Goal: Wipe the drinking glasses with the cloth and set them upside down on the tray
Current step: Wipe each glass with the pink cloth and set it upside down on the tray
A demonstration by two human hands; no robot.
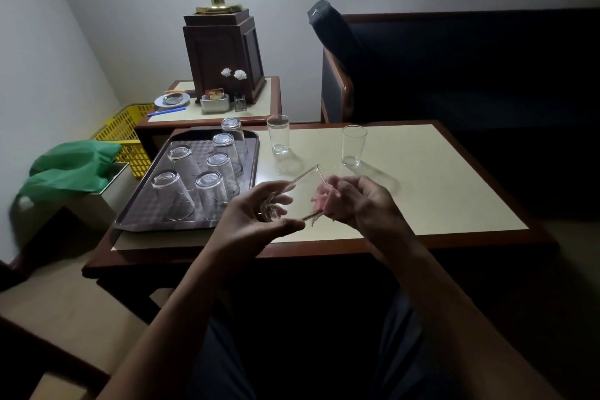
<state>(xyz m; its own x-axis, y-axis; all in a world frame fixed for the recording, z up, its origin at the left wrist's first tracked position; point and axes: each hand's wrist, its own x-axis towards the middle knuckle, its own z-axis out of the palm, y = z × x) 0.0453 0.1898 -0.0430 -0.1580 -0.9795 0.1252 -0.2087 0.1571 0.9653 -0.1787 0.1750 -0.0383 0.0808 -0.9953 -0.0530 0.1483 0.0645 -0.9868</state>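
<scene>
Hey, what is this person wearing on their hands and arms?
Nothing that shows. The left hand and right hand are ungloved, with no rings and no watch or bracelet at either wrist. Both forearms are uncovered down to the frame's bottom edge, so no sleeve is in view. Dim light may hide fine marks.

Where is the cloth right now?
Head view, centre: the pink cloth is bunched in the right hand at the mouth of the glass held by the left hand, just right of the tray.
</scene>
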